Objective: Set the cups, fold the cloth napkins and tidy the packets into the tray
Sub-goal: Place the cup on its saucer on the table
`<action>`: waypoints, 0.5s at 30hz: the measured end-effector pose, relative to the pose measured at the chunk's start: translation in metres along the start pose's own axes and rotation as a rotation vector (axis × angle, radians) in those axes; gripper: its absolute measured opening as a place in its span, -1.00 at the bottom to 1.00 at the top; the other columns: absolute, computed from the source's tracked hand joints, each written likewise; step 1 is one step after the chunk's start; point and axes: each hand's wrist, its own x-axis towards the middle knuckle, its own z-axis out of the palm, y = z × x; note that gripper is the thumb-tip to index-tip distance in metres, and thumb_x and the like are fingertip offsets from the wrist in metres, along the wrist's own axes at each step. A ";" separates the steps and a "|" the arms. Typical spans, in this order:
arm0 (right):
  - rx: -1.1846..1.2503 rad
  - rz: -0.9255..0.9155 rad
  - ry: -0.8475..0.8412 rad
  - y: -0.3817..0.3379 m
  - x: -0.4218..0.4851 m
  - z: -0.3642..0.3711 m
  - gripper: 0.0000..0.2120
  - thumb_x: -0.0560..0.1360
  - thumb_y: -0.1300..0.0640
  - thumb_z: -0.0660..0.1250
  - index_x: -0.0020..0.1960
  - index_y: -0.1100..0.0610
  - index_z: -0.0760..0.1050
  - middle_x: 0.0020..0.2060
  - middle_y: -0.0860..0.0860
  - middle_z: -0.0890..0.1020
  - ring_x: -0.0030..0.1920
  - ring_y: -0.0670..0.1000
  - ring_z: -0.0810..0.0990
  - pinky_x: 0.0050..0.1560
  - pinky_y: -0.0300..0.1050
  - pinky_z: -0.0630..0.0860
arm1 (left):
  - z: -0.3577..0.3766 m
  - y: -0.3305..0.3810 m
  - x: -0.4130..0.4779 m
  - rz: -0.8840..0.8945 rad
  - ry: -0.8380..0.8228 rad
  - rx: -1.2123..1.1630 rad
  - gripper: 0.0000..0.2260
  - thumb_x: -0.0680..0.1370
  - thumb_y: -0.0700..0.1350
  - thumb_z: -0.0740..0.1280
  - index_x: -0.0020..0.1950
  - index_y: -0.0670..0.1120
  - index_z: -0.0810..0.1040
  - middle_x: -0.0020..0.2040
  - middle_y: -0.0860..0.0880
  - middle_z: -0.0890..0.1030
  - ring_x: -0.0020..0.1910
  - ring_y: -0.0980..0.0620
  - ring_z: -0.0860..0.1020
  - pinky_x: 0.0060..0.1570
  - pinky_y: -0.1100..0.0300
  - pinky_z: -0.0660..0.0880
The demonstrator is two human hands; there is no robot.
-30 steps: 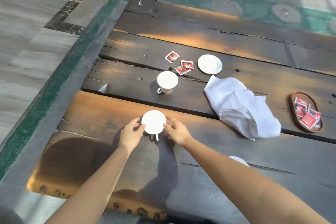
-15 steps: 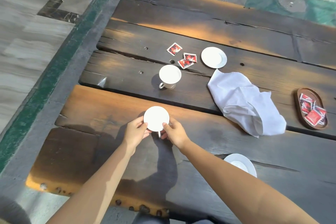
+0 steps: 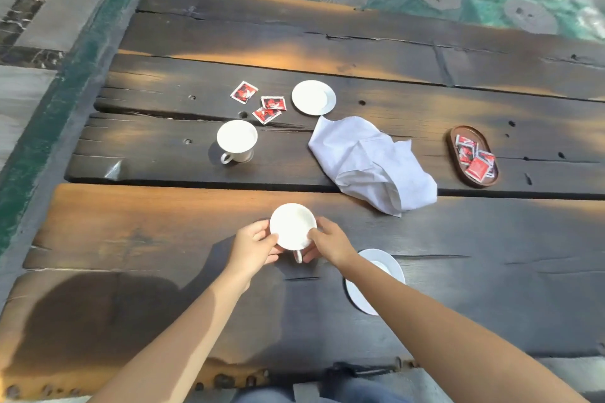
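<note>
The left hand [image 3: 253,244] and the right hand [image 3: 329,243] clasp a plain white cup [image 3: 293,230] from both sides, its handle pointing toward the person. The cup is just left of the near saucer [image 3: 389,267] on the dark tabletop [image 3: 131,222].

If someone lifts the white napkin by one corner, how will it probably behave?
The napkin lies crumpled in soft folds, so it will likely hang limp and unfold. It looks like thin cloth, so probably light. It lies close to the saucer, though lifting should hardly disturb it.

The worktop [image 3: 327,154] was rough, cracked dark wood; the cups [image 3: 236,137] glossy white ceramic; the napkin [image 3: 366,160] matt creased cloth.
</note>
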 end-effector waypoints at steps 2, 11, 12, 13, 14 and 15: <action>0.063 0.028 0.035 0.011 -0.013 -0.025 -0.80 0.49 0.28 0.11 0.06 0.29 0.43 -0.27 0.18 0.61 -0.47 0.07 0.59 -0.38 -0.12 0.58 | 0.026 0.000 -0.006 0.002 -0.041 0.023 -0.80 0.54 -0.30 0.26 0.03 -0.02 0.54 -0.17 0.04 0.65 -0.24 0.04 0.65 -0.28 0.28 0.56; 0.142 0.114 0.125 0.066 -0.067 -0.103 -0.88 0.50 0.33 0.09 0.00 0.24 0.36 -0.22 0.29 0.61 -0.42 0.13 0.58 -0.27 -0.10 0.58 | 0.118 -0.013 -0.027 -0.020 -0.247 0.129 -0.75 0.52 -0.35 0.24 -0.04 0.00 0.56 -0.19 0.07 0.65 -0.31 0.13 0.66 -0.41 0.37 0.51; 0.145 0.119 0.126 0.071 -0.071 -0.107 -0.83 0.50 0.33 0.08 0.05 0.25 0.37 -0.23 0.28 0.61 -0.43 0.11 0.58 -0.29 -0.13 0.57 | 0.124 -0.016 -0.029 -0.025 -0.254 0.125 -0.74 0.52 -0.36 0.23 -0.03 -0.03 0.57 -0.18 0.06 0.65 -0.29 0.12 0.66 -0.41 0.37 0.52; 0.152 0.123 0.127 0.076 -0.074 -0.110 -0.78 0.50 0.34 0.08 0.10 0.25 0.38 -0.23 0.26 0.62 -0.44 0.08 0.58 -0.30 -0.16 0.57 | 0.129 -0.019 -0.031 -0.029 -0.260 0.121 -0.74 0.51 -0.37 0.23 -0.01 -0.05 0.57 -0.17 0.05 0.65 -0.26 0.09 0.66 -0.40 0.36 0.53; 0.161 0.127 0.132 0.081 -0.076 -0.113 -0.75 0.50 0.34 0.07 0.14 0.24 0.38 -0.24 0.25 0.62 -0.46 0.05 0.59 -0.33 -0.19 0.58 | 0.135 -0.022 -0.032 -0.033 -0.265 0.118 -0.74 0.51 -0.38 0.23 0.00 -0.06 0.58 -0.17 0.04 0.65 -0.23 0.05 0.66 -0.37 0.34 0.56; 0.174 0.130 0.139 0.086 -0.078 -0.116 -0.74 0.50 0.34 0.07 0.16 0.23 0.38 -0.23 0.23 0.62 -0.47 0.03 0.59 -0.36 -0.21 0.57 | 0.140 -0.024 -0.034 -0.035 -0.269 0.119 -0.73 0.51 -0.38 0.22 0.00 -0.05 0.58 -0.17 0.03 0.65 -0.21 0.01 0.66 -0.34 0.32 0.58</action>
